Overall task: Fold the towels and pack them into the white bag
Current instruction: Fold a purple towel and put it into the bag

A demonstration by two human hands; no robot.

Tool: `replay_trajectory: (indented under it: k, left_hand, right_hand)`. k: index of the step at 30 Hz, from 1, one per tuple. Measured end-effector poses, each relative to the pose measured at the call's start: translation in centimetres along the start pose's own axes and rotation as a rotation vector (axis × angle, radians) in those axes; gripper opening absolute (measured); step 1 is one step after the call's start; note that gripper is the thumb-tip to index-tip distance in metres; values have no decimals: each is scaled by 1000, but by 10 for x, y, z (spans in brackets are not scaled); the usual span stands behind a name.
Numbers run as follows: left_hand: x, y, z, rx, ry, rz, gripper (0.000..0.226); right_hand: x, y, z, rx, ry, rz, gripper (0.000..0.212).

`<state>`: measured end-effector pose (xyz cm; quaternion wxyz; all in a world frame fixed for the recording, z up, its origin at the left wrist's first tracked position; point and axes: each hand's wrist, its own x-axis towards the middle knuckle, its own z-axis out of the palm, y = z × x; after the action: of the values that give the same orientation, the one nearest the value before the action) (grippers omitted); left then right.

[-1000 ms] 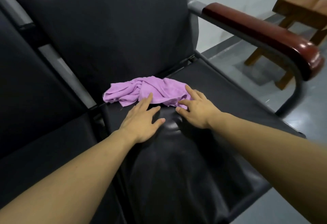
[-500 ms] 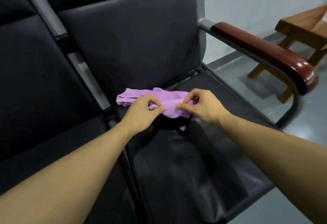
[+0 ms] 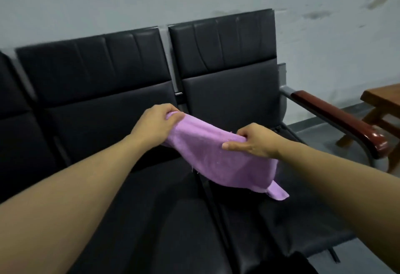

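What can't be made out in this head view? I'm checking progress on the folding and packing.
- White bag: not in the head view at all, so packing cannot be judged.
- Purple cloth towel: its underside and far corners are hidden by its own drape and by the left hand and right hand.
- Other towels: none visible.
- Brown wooden table: cut off by the right edge.

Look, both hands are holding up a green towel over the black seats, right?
Not quite: the towel is purple, not green, as the head view shows. The rest holds: the left hand and right hand both hold it up over the black seats.
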<state>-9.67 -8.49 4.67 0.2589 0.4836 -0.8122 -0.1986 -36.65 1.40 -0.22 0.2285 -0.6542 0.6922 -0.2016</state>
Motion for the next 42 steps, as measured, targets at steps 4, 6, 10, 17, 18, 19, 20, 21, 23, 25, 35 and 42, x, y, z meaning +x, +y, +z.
replay_trajectory:
  k: [4, 6, 10, 17, 18, 19, 20, 21, 23, 25, 35, 42]
  left_hand:
    - [-41, -16, -70, 62, 105, -62, 16]
    - [-60, -27, -99, 75, 191, -108, 16]
    - [-97, -59, -148, 75, 183, -244, 21]
    - [-147, -32, -150, -442, -46, -419, 60]
    - [-151, -20, -145, -565, -82, -389, 63]
    - [-153, -10, -139, -655, -121, -353, 64]
    - [-155, -2, -133, -713, -154, -321, 63]
    - [-158, 6, -128, -753, -172, -287, 60]
    - [-159, 11, -120, -761, -192, -206, 47]
    - [-159, 9, -117, -774, -182, -137, 38]
    - [-180, -30, -157, -976, 168, -403, 38]
    - [-193, -21, -148, -1034, -306, -484, 59]
  right_hand:
    - [-12, -52, -3, 16, 27, -31, 70]
    - [-16, -74, -8, 41, 63, -46, 60]
    - [-28, -119, -14, 329, 193, -124, 52]
    - [-48, -222, 9, 400, 82, -377, 55]
    - [-51, -232, 13, 396, 80, -403, 56]
    - [-53, -241, 17, 392, 75, -425, 56]
    - [-55, -248, 21, 392, 65, -437, 58]
    - [-56, -253, 24, 395, 53, -443, 62]
    - [-59, -257, 26, 412, 41, -429, 69]
    - [-61, -256, 25, 433, 28, -395, 68]
    - [-70, -213, 49, 429, -119, -210, 70]
    - [-67, -247, 58, 511, -242, -314, 80]
